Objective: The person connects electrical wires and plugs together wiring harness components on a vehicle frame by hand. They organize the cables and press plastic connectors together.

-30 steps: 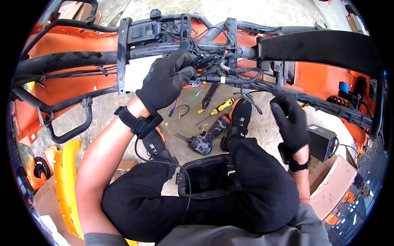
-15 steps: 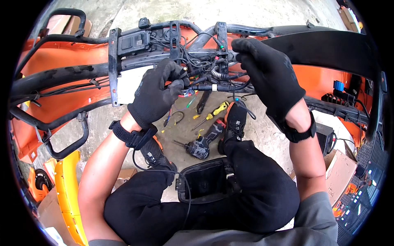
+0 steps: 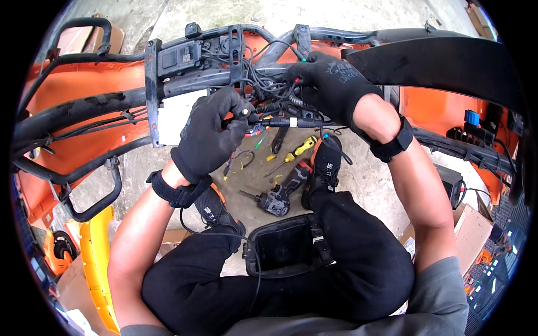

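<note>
My left hand (image 3: pixel 207 134), in a black glove, is closed on a thin dark cable end with a small brass-yellow tip (image 3: pixel 245 112). Over the bundle of black cables (image 3: pixel 263 81) on the vehicle frame, my gloved right hand (image 3: pixel 333 87) has its fingers curled down. A red connector (image 3: pixel 297 80) shows beside its fingertips, and a cable with a green connector (image 3: pixel 303 60) runs just above them; whatever those fingers grip is hidden. Below the hands, a black-wrapped harness with a white band (image 3: pixel 292 122) crosses the frame.
Black frame tubes (image 3: pixel 84 106) span the view over orange body panels (image 3: pixel 61 84). On the concrete floor between my feet lie a yellow screwdriver (image 3: pixel 300 148) and a cordless driver (image 3: pixel 280 196). An open black box (image 3: pixel 249 252) stands nearer me, a yellow panel (image 3: pixel 92 263) at left.
My right hand has moved left and down from an open, raised pose onto the cables, its fingers curling. My left hand has shifted slightly down, still holding the yellow-tipped cable end.
</note>
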The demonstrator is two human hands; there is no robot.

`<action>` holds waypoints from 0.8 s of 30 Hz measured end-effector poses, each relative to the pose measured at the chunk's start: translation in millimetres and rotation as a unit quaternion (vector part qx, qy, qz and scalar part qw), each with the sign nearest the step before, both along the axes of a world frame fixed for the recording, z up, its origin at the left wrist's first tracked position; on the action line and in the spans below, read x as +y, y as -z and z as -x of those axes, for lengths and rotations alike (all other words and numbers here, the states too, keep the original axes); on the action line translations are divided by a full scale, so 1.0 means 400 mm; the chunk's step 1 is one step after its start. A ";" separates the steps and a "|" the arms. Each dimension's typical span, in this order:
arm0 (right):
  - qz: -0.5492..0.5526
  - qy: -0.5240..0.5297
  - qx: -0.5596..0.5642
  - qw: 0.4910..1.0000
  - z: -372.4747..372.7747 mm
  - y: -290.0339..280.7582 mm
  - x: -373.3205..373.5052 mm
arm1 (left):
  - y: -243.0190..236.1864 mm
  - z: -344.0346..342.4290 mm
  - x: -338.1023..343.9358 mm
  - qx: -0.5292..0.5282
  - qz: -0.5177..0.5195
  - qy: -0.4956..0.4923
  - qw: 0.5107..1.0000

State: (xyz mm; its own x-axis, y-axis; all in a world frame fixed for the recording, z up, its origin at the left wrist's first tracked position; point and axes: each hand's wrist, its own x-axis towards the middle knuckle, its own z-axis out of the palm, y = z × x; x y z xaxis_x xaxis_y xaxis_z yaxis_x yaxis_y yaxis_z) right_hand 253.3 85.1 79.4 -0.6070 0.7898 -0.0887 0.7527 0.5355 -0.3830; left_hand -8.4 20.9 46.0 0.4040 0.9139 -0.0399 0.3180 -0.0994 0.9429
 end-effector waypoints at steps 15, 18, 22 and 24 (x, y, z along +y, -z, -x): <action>0.189 0.175 0.427 0.867 -0.001 0.003 0.015 | 0.011 0.000 -0.026 0.086 -0.146 0.026 0.985; 0.183 0.174 0.400 0.881 0.003 0.018 0.021 | 0.008 0.005 -0.032 0.065 -0.087 0.013 0.994; 0.280 0.198 0.457 0.821 0.006 0.010 0.016 | -0.001 0.003 -0.033 0.058 -0.044 0.005 0.997; 0.299 0.194 0.470 0.808 -0.003 0.024 0.017 | -0.002 0.000 -0.030 0.061 -0.036 0.008 0.997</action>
State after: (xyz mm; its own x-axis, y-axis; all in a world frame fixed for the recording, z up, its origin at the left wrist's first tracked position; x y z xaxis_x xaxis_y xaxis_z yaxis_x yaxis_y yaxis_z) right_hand 254.4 92.0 70.0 -0.3464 0.9228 -0.1688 0.0462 -0.1630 -0.9855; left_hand -8.3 8.9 47.0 0.4151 0.9095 -0.0242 0.4284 -0.1720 0.8870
